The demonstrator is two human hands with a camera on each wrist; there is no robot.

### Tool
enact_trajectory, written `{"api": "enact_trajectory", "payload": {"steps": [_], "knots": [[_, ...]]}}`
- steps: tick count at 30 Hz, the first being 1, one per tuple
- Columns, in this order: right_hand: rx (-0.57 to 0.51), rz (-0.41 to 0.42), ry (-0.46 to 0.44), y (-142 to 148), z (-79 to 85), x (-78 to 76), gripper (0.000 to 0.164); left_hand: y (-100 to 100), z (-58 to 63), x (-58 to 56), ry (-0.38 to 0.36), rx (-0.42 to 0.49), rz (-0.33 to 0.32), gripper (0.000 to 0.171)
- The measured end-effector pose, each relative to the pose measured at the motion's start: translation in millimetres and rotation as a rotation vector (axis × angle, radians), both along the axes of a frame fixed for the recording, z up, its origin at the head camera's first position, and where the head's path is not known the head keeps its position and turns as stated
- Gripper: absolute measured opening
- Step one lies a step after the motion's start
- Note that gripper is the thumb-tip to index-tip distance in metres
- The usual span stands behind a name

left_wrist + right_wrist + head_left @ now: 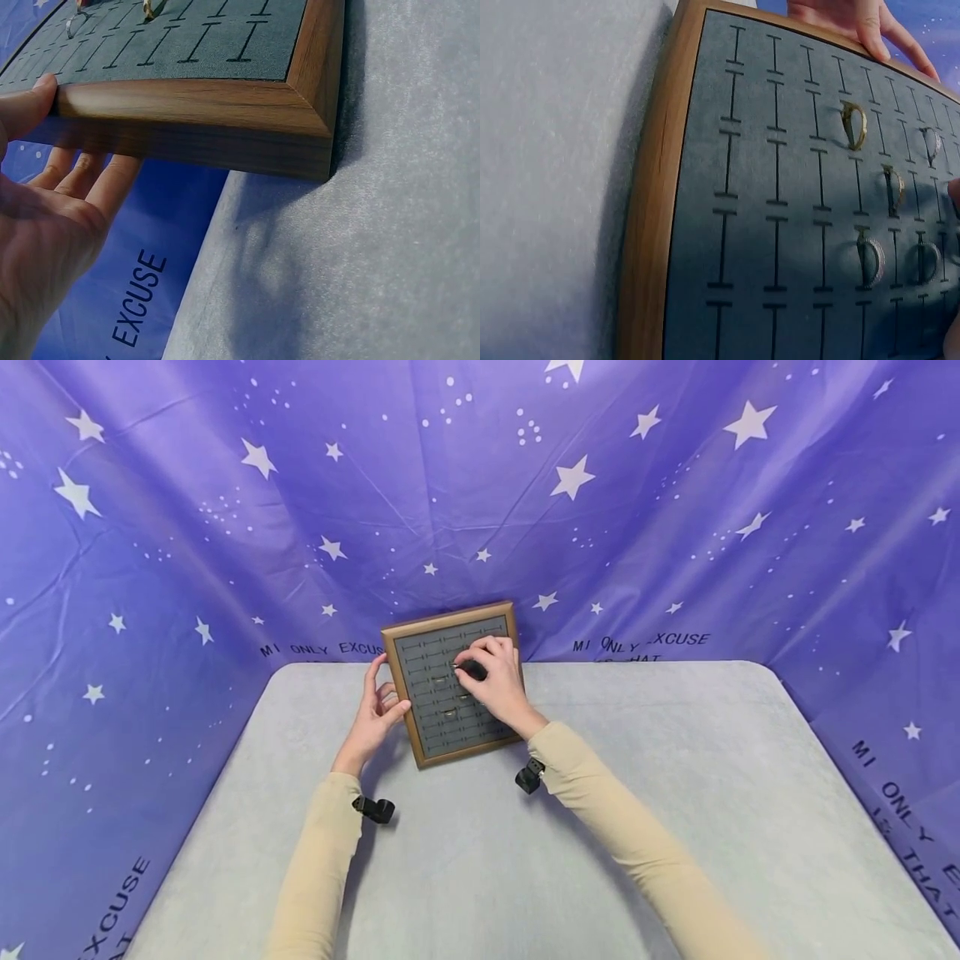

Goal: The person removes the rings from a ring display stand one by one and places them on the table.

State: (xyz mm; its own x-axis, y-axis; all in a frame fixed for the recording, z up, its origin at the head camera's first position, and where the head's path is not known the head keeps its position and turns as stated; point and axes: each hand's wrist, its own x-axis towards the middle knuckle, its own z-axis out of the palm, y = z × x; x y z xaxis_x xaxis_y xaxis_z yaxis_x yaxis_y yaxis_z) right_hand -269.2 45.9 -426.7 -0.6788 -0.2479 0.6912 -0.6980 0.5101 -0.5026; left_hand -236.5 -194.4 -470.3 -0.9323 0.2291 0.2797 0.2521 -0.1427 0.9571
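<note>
A ring display tray (468, 752) with a wooden frame and a grey slotted pad leans back at the far edge of the table. My left hand (369, 720) grips its left side; in the left wrist view the thumb lies on the wooden frame (202, 101) and the other fingers are underneath. Over the pad, my right hand (498, 677) pinches a small black object (474, 669), whose kind I cannot tell. Several rings stand in the slots, among them a gold ring (864, 127) and a silver ring (878, 264). The right fingertips are mostly cut off in the right wrist view.
The pale grey table (660, 777) spreads out in front and to both sides. Behind it hangs a purple curtain (420, 485) with white stars and lettering. Black cameras are strapped to the left wrist (375, 810) and the right wrist (529, 777).
</note>
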Motion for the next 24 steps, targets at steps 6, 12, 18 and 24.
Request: {"api": "enact_trajectory", "payload": {"steps": [6,12,18,24], "knots": [[-0.018,-0.006,0.001,-2.8,0.6,0.8,0.006,0.8,-0.7,0.8,0.015,0.004,0.005,0.086],[-0.018,0.025,0.006,-0.6,0.2,-0.6,0.005,1.3,-1.8,0.0,0.028,-0.010,0.014,0.084],[-0.008,0.085,-0.017,3.3,2.4,-0.1,0.003,0.0,-1.8,0.6,0.019,-0.013,0.029,0.084],[-0.023,0.157,-0.072,11.0,7.6,2.9,0.004,0.2,-2.0,-0.1,0.017,-0.012,0.022,0.084]]}}
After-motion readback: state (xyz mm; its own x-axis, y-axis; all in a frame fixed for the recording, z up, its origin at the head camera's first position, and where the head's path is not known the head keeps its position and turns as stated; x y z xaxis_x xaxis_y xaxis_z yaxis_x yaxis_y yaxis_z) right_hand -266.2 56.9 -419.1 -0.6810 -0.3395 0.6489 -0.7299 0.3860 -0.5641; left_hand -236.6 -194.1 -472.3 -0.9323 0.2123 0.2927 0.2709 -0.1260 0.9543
